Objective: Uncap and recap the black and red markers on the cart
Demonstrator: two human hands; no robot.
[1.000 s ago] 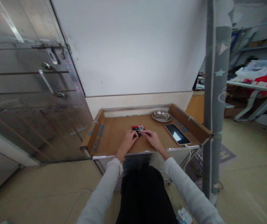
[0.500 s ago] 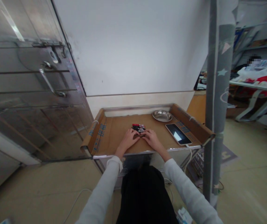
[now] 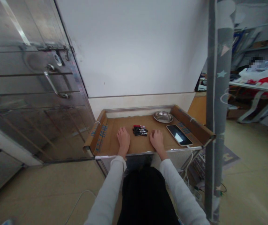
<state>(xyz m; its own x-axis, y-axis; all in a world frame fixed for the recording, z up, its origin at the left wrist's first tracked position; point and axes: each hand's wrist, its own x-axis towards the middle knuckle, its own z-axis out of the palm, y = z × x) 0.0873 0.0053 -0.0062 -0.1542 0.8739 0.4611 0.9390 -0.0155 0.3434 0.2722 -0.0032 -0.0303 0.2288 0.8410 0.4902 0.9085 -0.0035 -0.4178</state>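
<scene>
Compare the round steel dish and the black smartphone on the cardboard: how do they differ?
The round silver steel dish is circular and hollow; the flat black smartphone is rectangular and flat. The dish is shiny metal; the smartphone's dark screen shows a bright patch. The dish sits farther back, the smartphone nearer, with a white cable attached. Both rest on brown cardboard.

The left hand and right hand lie flat and empty on the desk, either side of the pens. A bowl and a phone lie to the right.
</scene>
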